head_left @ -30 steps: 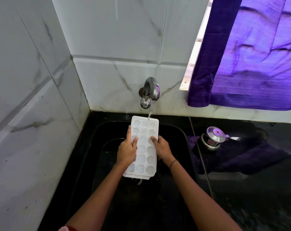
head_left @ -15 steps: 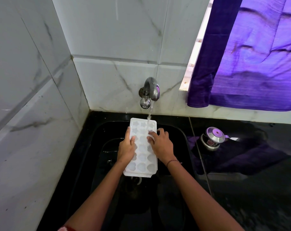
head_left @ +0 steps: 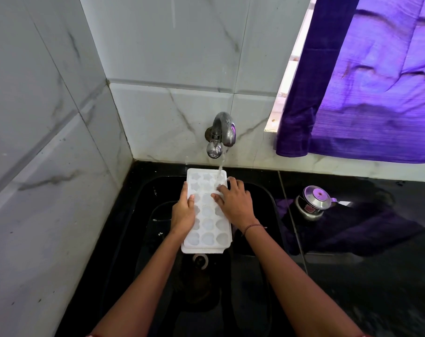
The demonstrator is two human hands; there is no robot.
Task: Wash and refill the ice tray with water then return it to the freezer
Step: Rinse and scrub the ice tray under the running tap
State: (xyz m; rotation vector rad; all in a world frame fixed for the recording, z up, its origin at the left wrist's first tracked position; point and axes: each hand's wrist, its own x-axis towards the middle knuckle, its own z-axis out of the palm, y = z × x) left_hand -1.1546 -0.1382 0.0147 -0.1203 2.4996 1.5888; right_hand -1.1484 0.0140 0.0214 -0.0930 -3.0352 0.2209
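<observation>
A white ice tray [head_left: 207, 229] with heart and star shaped cups is held over the black sink [head_left: 262, 195]. Water runs from the chrome wall tap [head_left: 221, 135] onto the tray's far right corner. My left hand [head_left: 183, 212] grips the tray's left edge, thumb on top. My right hand [head_left: 235, 203] lies flat on the tray's right side, fingers spread over the upper cups beside the stream. A second white layer shows under the tray's near edge.
The sink drain [head_left: 200, 260] lies below the tray. A steel pressure cooker lid [head_left: 314, 201] rests on the black counter to the right. A purple curtain [head_left: 367, 93] hangs over the window at upper right. White marble tiles wall the left and back.
My right hand has moved from the tray's right edge up onto its surface, fingers now over the far cups near the stream. The tray has shifted slightly away from me, under the tap.
</observation>
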